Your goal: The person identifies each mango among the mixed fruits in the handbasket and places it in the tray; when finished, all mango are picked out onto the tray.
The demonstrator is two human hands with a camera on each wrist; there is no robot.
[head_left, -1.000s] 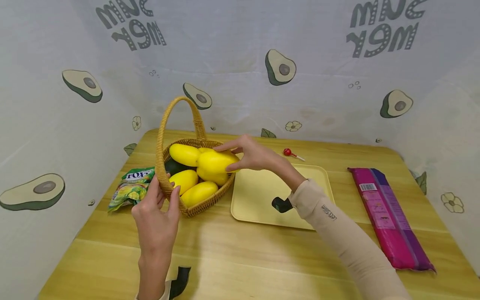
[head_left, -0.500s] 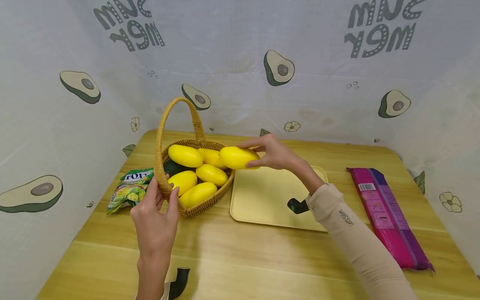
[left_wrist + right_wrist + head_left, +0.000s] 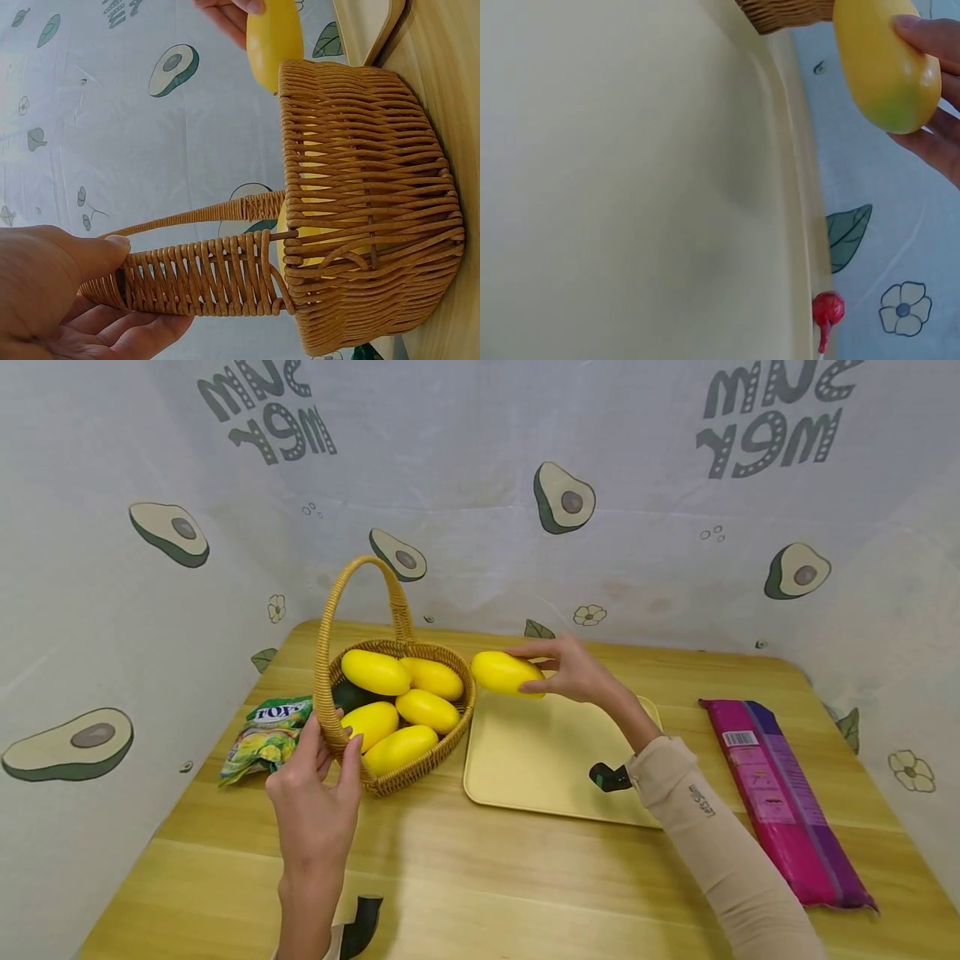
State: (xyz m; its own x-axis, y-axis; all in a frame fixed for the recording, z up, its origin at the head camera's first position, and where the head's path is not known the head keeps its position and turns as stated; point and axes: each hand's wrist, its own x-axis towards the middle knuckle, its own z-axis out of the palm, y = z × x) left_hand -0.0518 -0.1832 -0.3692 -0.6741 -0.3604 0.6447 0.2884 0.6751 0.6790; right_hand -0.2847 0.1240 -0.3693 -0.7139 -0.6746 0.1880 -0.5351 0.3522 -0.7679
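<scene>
In the head view, my right hand (image 3: 576, 672) holds a yellow mango (image 3: 501, 673) between thumb and fingers. That mango is just right of the wicker basket (image 3: 420, 770), above the far left part of the pale yellow tray (image 3: 543, 760). The right wrist view shows a greenish end on the mango (image 3: 881, 71). My left hand (image 3: 315, 806) grips the near foot of the basket's arched handle (image 3: 195, 277), thumb on one side and fingers on the other. Several yellow mangoes (image 3: 427, 710) lie in the basket, beside a partly hidden dark green item (image 3: 351, 696).
Left of the basket lies a green candy bag (image 3: 266, 735). A red lollipop (image 3: 828, 309) is behind the tray's far edge. On the right rests a long pink and purple packet (image 3: 787, 810). A printed curtain (image 3: 465, 485) surrounds the wooden table (image 3: 480, 877).
My right hand has lifted the mango off the pile and carried it rightward, out past the basket's rim. The left hand keeps its grip on the handle.
</scene>
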